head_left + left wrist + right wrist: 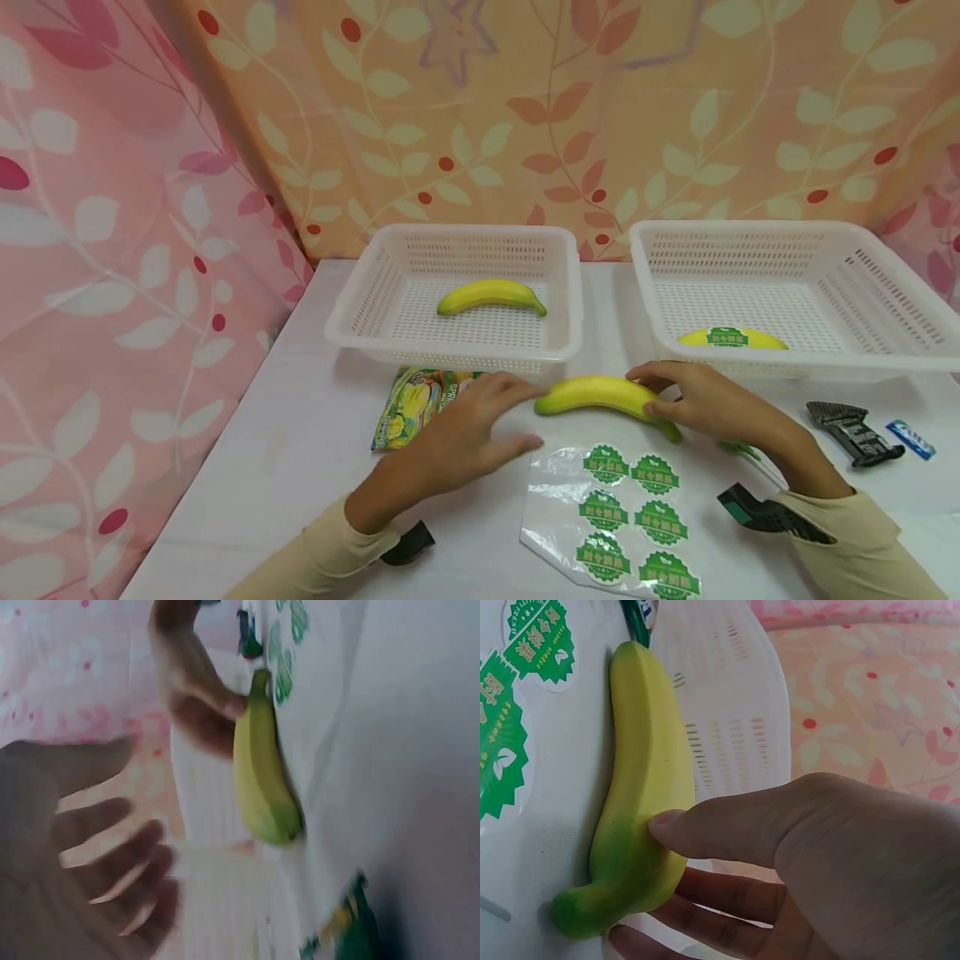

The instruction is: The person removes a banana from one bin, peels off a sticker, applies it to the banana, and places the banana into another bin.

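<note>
A yellow banana with greenish ends lies on the white table, between the baskets and a sheet of stickers. My right hand grips it near its stem end; in the right wrist view the thumb presses its side and the other fingers go behind it. My left hand hovers by the banana's other end, its thumb and fingers spread apart. In the left wrist view the left hand looks apart from the banana. The stickers are green and round-edged, with lettering.
A white basket at back left holds one banana. Another basket at back right holds a banana with a green sticker. A green snack packet, a black wrapped item and a small blue packet lie nearby.
</note>
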Available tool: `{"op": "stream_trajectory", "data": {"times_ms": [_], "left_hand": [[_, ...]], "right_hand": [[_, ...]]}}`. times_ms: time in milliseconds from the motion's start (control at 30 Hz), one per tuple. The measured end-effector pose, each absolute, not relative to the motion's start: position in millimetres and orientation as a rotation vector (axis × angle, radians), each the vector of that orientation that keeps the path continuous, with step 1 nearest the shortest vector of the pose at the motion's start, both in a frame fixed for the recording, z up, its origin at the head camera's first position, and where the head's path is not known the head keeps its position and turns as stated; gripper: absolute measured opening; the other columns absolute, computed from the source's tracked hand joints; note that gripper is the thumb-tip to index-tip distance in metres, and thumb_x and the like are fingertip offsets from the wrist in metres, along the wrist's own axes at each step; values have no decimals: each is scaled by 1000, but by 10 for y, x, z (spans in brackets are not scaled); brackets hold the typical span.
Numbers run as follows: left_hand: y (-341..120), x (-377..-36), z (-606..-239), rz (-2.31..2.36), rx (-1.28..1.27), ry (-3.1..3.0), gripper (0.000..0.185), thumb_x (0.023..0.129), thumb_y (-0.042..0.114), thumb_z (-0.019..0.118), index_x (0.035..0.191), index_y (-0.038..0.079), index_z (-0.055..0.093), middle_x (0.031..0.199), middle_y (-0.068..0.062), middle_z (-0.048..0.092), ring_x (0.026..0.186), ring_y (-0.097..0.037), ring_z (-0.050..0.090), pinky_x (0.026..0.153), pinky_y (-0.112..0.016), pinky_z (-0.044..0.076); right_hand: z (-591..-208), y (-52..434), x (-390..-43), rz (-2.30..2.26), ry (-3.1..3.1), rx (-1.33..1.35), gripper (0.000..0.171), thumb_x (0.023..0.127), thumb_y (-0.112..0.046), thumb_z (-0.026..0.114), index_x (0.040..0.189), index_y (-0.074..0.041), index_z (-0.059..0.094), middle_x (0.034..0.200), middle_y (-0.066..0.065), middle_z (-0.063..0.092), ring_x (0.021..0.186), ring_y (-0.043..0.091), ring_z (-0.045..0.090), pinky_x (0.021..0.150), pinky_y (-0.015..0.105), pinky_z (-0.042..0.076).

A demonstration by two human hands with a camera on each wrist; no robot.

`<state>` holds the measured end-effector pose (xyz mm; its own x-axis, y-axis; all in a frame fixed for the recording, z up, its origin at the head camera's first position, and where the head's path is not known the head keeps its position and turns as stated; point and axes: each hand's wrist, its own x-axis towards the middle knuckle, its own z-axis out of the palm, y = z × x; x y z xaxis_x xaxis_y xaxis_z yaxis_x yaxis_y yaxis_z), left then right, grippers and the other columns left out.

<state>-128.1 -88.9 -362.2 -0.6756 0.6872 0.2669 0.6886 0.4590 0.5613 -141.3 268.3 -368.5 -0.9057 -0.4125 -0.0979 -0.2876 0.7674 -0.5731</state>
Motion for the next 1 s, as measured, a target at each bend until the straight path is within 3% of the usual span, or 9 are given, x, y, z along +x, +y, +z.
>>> {"op": "stream_trajectory", "data": {"times_ms": [100, 233, 533, 1000], "left_hand": [[-684, -1267, -3665, -902, -1414, -2875, 66, 101, 48, 72, 158, 24, 50, 148, 1, 56, 135, -16, 51, 112, -40, 48], [-447, -1288, -3772, -770, -1546, -2948, 72, 100, 52, 70, 161, 24, 45, 151, 2, 53, 138, -15, 49, 115, -37, 45], [-209, -1267, -3967, -522, -1555, -2950, 76, 95, 50, 78, 159, 23, 48, 146, 1, 55, 131, -15, 51, 108, -32, 43], [-201, -1267, -4021, -638, -1449, -2941, 76, 89, 40, 86, 155, 22, 53, 142, 3, 61, 129, -8, 55, 91, -25, 38]], "right_hand": [[-3681, 2670, -1420, -834, 2735, -535, 46, 96, -23, 78, 138, -6, 68, 123, 5, 74, 113, 25, 69, 95, 53, 55], [-3675, 2657, -1421, -832, 2720, -519, 46, 98, -23, 76, 139, -6, 66, 125, 7, 73, 113, 27, 69, 94, 54, 57], [-3672, 2669, -1409, -849, 2702, -518, 45, 98, -22, 76, 140, -7, 66, 126, 9, 73, 114, 29, 69, 95, 57, 57], [-3667, 2672, -1405, -840, 2706, -518, 45, 99, -21, 75, 141, -7, 65, 128, 9, 72, 115, 29, 69, 94, 55, 57]]}}
